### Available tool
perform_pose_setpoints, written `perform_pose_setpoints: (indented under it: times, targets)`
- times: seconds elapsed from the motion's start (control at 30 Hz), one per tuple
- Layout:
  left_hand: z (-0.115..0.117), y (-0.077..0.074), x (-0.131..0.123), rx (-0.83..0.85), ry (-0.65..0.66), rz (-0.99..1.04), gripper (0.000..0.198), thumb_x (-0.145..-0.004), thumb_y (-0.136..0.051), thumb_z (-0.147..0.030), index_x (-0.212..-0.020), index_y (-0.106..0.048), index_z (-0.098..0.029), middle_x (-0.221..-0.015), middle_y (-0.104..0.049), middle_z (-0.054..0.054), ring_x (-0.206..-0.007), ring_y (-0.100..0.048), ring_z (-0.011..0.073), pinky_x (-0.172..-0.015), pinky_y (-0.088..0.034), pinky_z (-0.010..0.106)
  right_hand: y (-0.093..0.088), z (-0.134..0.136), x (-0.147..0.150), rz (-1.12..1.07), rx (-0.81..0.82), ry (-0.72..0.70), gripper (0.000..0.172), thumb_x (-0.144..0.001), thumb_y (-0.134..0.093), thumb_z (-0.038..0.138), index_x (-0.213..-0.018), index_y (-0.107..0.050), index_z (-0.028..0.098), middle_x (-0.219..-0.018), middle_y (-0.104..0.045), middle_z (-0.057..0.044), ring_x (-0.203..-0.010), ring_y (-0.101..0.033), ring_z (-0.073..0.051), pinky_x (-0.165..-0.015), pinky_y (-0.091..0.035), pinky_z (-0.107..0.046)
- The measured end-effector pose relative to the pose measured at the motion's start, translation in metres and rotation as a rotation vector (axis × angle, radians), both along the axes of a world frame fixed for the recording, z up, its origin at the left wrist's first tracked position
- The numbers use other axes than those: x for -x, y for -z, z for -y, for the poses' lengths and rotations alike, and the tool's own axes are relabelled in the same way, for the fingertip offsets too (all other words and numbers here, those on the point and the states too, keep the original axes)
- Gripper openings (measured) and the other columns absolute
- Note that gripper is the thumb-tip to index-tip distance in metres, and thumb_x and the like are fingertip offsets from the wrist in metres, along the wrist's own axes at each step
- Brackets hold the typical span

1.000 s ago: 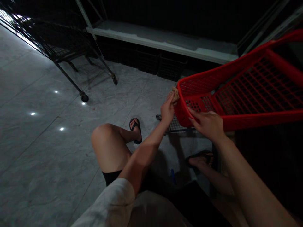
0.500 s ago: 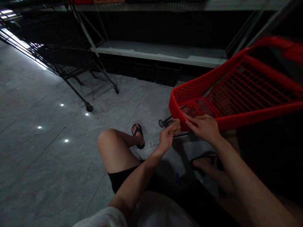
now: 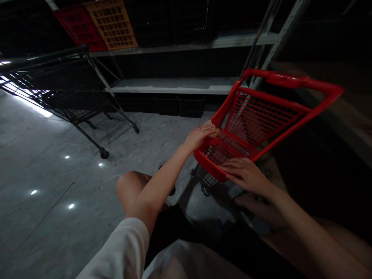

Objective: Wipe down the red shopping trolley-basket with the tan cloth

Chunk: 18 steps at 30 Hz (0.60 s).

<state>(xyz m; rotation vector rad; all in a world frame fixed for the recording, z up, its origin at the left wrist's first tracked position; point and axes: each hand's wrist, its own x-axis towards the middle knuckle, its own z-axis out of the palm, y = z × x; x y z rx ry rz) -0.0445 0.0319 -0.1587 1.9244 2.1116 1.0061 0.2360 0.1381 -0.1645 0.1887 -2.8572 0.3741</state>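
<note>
A small red plastic shopping cart (image 3: 213,170) stands in front of me, its basket facing my knees. My left hand (image 3: 200,135) is at the basket's left rim, closed on a crumpled tan cloth (image 3: 216,133) that presses against the red plastic. Most of this cloth is hidden under the fingers. At the near rim, my right hand (image 3: 247,174) holds the cart, fingers over the edge and thumb on the outer side. The cart's wheels (image 3: 205,190) rest on the floor.
A dark metal shopping cart (image 3: 87,93) stands at the left. Behind it runs a metal rack (image 3: 174,86) with a red crate (image 3: 80,27) and a yellow crate (image 3: 112,25) above, and black crates (image 3: 190,106) beneath. Grey floor (image 3: 52,217) spreads to the left.
My left hand has moved with the cloth from the cart's near front corner up to its left rim. The cart has turned and its handle now shows fully. My view has tilted up.
</note>
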Motion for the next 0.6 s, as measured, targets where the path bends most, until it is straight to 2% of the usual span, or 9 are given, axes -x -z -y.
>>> perform_pose_setpoints:
  times: [0.07,0.17,0.23,0.33,0.43,0.6]
  targets:
    - [0.001,0.008,-0.003,0.079,0.021,-0.072,0.068,-0.085,-0.046,0.006,-0.136,-0.074,-0.03,-0.157,-0.064,0.004,-0.151,-0.055,0.0169,-0.135,-0.029,0.045,-0.001,0.0,-0.006,-0.004,0.041,0.027,0.035,-0.107,-0.053,0.038,-0.127,-0.081,0.034,-0.124,-0.081,-0.007,-0.118,-0.074,-0.028,-0.098,-0.052,-0.048]
    - [0.016,0.014,-0.008,0.127,0.043,-0.115,0.067,-0.084,-0.046,0.006,-0.13,-0.076,-0.033,-0.153,-0.067,0.0,-0.152,-0.054,0.0158,-0.138,-0.018,0.05,-0.001,-0.007,-0.012,0.034,0.16,0.004,0.038,-0.11,-0.049,0.045,-0.119,-0.084,0.033,-0.116,-0.083,-0.007,-0.116,-0.075,-0.028,-0.098,-0.051,-0.047]
    - [0.027,0.011,-0.013,0.144,0.058,-0.139,0.063,-0.087,-0.047,0.005,-0.127,-0.077,-0.032,-0.149,-0.07,-0.001,-0.152,-0.053,0.0156,-0.138,-0.017,0.049,-0.001,-0.015,-0.013,0.04,0.266,-0.038,0.046,-0.111,-0.045,0.05,-0.111,-0.085,0.028,-0.11,-0.084,-0.008,-0.112,-0.076,-0.026,-0.097,-0.051,-0.045]
    - [0.038,0.005,-0.024,0.151,-0.005,-0.185,0.053,-0.093,-0.047,0.001,-0.124,-0.078,-0.029,-0.145,-0.073,0.001,-0.146,-0.059,0.0172,-0.137,-0.021,0.046,-0.002,-0.027,-0.01,0.048,0.36,-0.065,0.057,-0.113,-0.039,0.05,-0.093,-0.085,0.023,-0.099,-0.084,-0.008,-0.105,-0.077,-0.023,-0.097,-0.052,-0.042]
    - [0.044,0.002,-0.038,0.149,-0.086,-0.226,0.045,-0.099,-0.048,-0.003,-0.123,-0.078,-0.027,-0.139,-0.076,0.002,-0.14,-0.064,0.0185,-0.136,-0.027,0.045,-0.004,-0.037,-0.003,0.116,0.243,-0.051,0.056,-0.113,-0.04,0.044,-0.084,-0.082,0.021,-0.097,-0.083,-0.008,-0.102,-0.077,-0.023,-0.098,-0.052,-0.04]
    - [0.049,0.003,-0.065,0.147,-0.206,-0.321,0.034,-0.104,-0.051,-0.01,-0.121,-0.078,-0.022,-0.137,-0.076,0.007,-0.151,-0.055,0.0226,-0.134,-0.033,0.047,-0.001,-0.064,0.008,0.152,-0.054,0.01,0.056,-0.112,-0.038,0.039,-0.088,-0.083,0.018,-0.097,-0.082,-0.011,-0.096,-0.076,-0.024,-0.095,-0.052,-0.039]
